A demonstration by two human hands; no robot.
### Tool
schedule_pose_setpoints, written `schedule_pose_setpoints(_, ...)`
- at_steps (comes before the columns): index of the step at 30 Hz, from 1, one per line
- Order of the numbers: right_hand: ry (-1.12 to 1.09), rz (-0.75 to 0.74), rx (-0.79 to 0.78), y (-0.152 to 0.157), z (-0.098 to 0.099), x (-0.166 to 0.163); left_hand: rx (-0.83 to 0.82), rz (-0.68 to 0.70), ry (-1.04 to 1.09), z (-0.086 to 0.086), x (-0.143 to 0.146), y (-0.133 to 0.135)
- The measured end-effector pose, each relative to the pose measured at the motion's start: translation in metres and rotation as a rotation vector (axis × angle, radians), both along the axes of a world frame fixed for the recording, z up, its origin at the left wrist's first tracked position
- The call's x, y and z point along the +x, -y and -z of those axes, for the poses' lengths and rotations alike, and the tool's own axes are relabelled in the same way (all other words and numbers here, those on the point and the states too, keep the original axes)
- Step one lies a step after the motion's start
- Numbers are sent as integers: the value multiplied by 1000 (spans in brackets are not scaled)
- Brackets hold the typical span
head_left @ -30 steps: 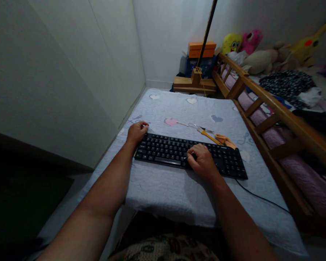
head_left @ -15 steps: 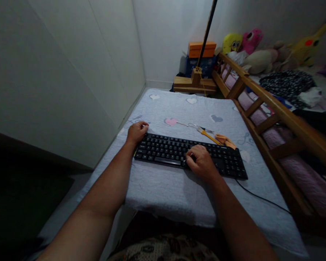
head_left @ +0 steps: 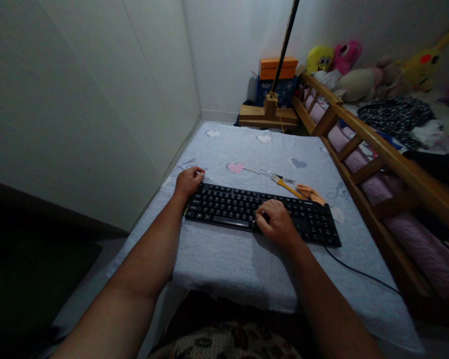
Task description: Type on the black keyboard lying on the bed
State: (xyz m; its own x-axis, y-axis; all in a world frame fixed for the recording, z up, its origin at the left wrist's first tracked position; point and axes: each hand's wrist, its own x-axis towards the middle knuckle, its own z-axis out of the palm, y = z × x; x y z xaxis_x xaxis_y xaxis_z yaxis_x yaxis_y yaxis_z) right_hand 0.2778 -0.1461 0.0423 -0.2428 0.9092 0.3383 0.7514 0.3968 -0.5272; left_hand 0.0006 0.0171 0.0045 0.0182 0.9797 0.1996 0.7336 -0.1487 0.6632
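Note:
A black keyboard [head_left: 224, 205] lies slightly slanted on the cloth-covered table. Against its upper left corner rests my left hand [head_left: 189, 180], fingers curled in; whatever they may grip is hidden. My right hand [head_left: 276, 222] is over the keys right of the space bar, with thumb and fingers closed together. A small pale tip shows by these fingertips, too small to name. Just behind the keyboard lie a brush with a yellow handle [head_left: 290, 188], a folded orange-tan cloth [head_left: 309, 192] and a thin metal tool [head_left: 251, 170].
Pale heart-patterned cloth [head_left: 224, 264] covers the table. The keyboard's cable [head_left: 359, 271] runs off to the right. A wooden bed rail [head_left: 381, 137] borders the right side, and a white panel [head_left: 134, 99] the left. Behind the table stands a pole on a wooden base [head_left: 254, 113].

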Motion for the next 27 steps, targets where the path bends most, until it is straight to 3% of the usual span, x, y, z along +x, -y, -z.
schedule_pose_setpoints(27,-19,-20,26,-1,2,0,4,1,0,0,0,-1)
